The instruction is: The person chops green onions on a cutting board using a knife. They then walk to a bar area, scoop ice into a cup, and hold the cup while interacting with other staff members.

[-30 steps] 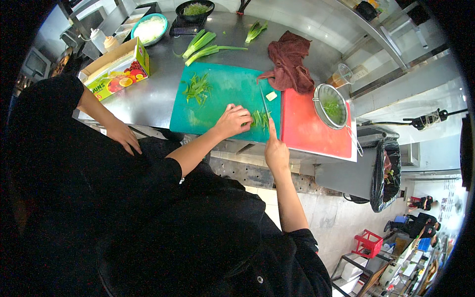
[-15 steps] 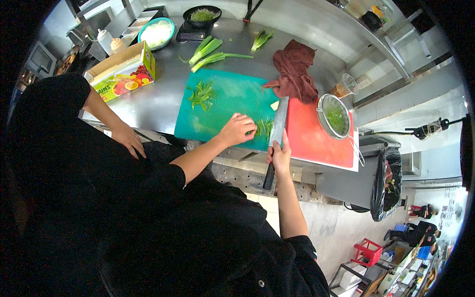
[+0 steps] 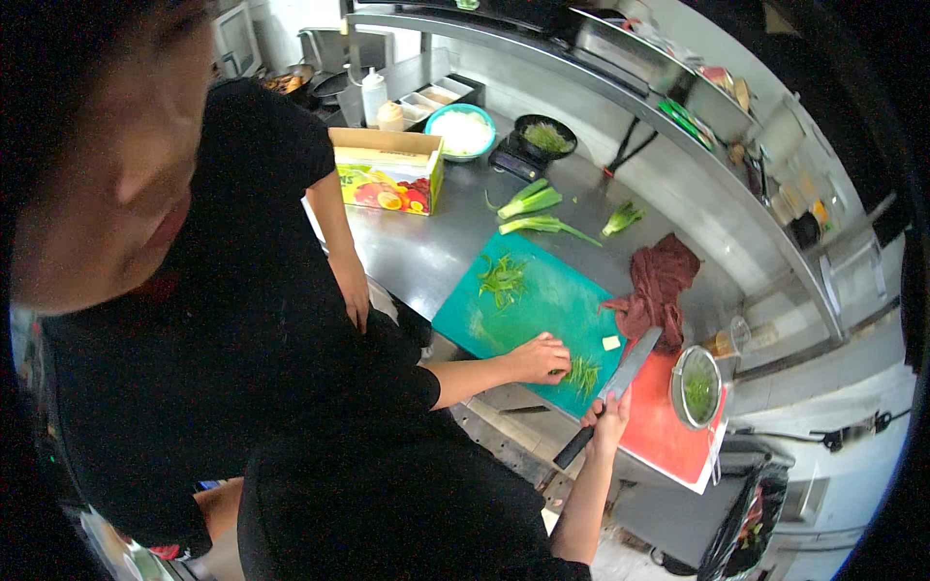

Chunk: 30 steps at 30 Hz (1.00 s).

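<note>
My left hand [image 3: 541,359] rests on the green cutting board [image 3: 465,312], its fingers curled together over the end of a small pile of shredded scallion greens [image 3: 582,376]. In my right hand [image 3: 608,419] is a kitchen knife [image 3: 633,364], gripped at the top of its black handle. Its broad blade points away from me over the seam between the green board and a red cutting board [image 3: 668,412], right of the pile. A small pale piece [image 3: 610,343] lies near the blade. Another heap of cut greens [image 3: 503,280] sits at the board's far left.
Scallion stalks [image 3: 531,200] and a brown cloth [image 3: 662,281] lie behind the boards. A strainer with greens [image 3: 697,387] stands at right. Farther back are a fruit-printed box [image 3: 387,174], a turquoise bowl [image 3: 462,132] and a black bowl [image 3: 544,137] by a scale. A co-worker [image 3: 223,320] stands close left.
The view has swung left and up, so the table appears farther right and the co-worker shows more. My left hand stays at the greens; the knife remains in my right hand beside them.
</note>
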{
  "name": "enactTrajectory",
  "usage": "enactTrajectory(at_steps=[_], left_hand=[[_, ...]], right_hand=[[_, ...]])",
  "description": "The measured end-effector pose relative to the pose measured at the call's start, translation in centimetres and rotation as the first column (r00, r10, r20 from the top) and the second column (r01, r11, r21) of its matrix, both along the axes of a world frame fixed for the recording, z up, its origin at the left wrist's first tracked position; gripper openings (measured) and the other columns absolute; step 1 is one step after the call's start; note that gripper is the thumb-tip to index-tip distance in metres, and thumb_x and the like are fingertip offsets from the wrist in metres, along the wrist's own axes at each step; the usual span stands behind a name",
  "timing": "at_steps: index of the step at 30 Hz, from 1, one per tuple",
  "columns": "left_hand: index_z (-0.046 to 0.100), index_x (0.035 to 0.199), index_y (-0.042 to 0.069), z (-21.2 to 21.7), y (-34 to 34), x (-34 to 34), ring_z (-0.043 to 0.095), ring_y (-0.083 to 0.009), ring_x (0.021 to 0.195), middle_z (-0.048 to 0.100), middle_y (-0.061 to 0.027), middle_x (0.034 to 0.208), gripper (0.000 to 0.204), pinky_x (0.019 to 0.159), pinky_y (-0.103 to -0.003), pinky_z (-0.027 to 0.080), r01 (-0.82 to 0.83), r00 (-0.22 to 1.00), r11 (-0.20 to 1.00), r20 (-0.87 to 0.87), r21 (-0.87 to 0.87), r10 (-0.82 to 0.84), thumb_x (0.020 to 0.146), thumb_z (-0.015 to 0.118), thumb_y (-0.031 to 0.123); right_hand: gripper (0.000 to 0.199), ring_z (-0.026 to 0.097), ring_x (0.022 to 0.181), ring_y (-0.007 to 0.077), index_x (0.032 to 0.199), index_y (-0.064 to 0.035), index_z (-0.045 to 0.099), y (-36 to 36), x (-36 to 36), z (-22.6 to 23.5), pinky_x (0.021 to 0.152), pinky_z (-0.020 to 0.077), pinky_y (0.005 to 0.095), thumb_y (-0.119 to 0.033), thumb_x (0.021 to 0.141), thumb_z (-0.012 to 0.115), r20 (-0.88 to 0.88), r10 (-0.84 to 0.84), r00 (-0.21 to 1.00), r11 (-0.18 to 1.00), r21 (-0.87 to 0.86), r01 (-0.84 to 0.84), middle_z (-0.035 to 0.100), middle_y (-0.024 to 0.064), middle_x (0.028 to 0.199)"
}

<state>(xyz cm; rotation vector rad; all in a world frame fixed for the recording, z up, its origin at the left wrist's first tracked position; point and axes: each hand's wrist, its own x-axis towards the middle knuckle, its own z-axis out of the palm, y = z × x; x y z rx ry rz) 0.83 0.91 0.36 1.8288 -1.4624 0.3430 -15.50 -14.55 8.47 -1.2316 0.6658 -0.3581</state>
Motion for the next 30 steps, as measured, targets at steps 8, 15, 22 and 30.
enactTrajectory(at_steps=[8,15,22,30], left_hand=[[0.066,0.079,0.016,-0.3,-0.1,-0.1,0.06,-0.02,0.087,0.061,0.0002,0.084,0.007,0.079,-0.039,0.044,-0.036,0.999,0.999,0.005,0.004,0.036,0.076,0.072,0.019],[0.069,0.087,0.016,-0.6,-0.3,0.4,0.064,-0.0205,0.09,0.067,0.0012,0.091,0.013,0.081,-0.039,0.046,0.0,0.999,1.0,0.047,0.005,0.0,0.076,0.075,0.019],[0.068,0.084,0.015,0.4,-0.5,0.2,0.064,-0.0197,0.09,0.067,0.0017,0.089,0.013,0.079,-0.039,0.046,-0.022,0.999,1.0,-0.031,0.016,0.023,0.075,0.076,0.013],[0.068,0.085,0.014,0.5,-0.3,0.2,0.063,-0.0218,0.091,0.067,0.001,0.091,0.015,0.08,-0.039,0.046,-0.008,0.999,0.998,-0.032,0.07,0.01,0.074,0.077,0.013]], right_hand=[[0.044,0.038,0.045,0.0092,0.149,-0.0227,0.034,1.9,-0.5,0.6,0.04,0.0341,0.0267,-0.021,0.106,0.044,-0.005,0.031,1.0,0.947,-0.32,-0.031,0.042,-0.0015,0.064],[0.015,0.036,0.046,0.0093,0.107,-0.0155,0.046,2.1,-0.4,1.5,0.042,0.0302,0.0278,-0.031,0.106,0.046,0.015,-0.068,0.998,0.977,0.204,0.063,0.042,-0.0009,0.063],[0.019,0.043,0.046,0.0114,0.099,-0.0099,0.041,1.0,0.0,3.6,0.042,0.0395,0.029,-0.026,0.109,0.039,0.124,-0.036,0.992,0.962,-0.265,0.068,0.041,0.0008,0.062],[0.027,0.055,0.051,0.0166,0.103,-0.0104,0.043,1.3,-0.2,3.6,0.047,0.0487,0.0314,-0.037,0.108,0.04,0.178,-0.093,0.98,0.991,-0.079,0.109,0.048,0.0035,0.064]])
